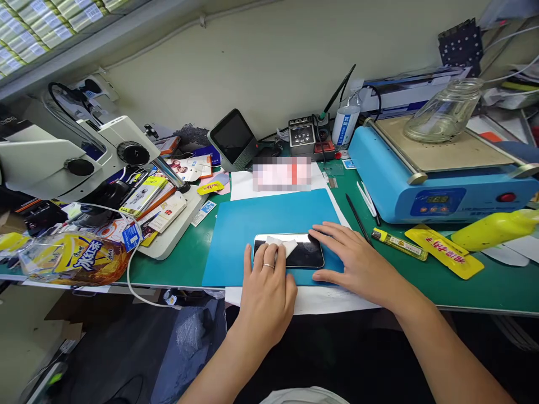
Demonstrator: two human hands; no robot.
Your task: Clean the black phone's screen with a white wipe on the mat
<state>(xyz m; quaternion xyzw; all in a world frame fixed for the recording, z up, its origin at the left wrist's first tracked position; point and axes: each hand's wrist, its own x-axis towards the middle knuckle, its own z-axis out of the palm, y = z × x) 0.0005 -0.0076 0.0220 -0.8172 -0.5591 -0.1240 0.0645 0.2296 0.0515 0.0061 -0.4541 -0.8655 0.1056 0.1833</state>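
Observation:
A smartphone (303,253) lies flat, dark glass up, on a blue mat (269,219) near the bench's front edge. My left hand (266,283) rests flat on the phone's left end, fingers stretched out and pressing a small white wipe (287,244) onto the glass; a ring shows on one finger. My right hand (351,258) lies spread at the phone's right end, fingertips touching its edge and thumb along the mat's front. Neither hand grips anything.
A microscope (84,157) stands at left beside snack packets (71,261) and cards. A blue heating machine (438,179) with a glass jar (446,112) sits at right. Tweezers (357,216), a lighter (398,244), a yellow sachet (444,249) and a yellow bottle (497,227) lie on the green mat.

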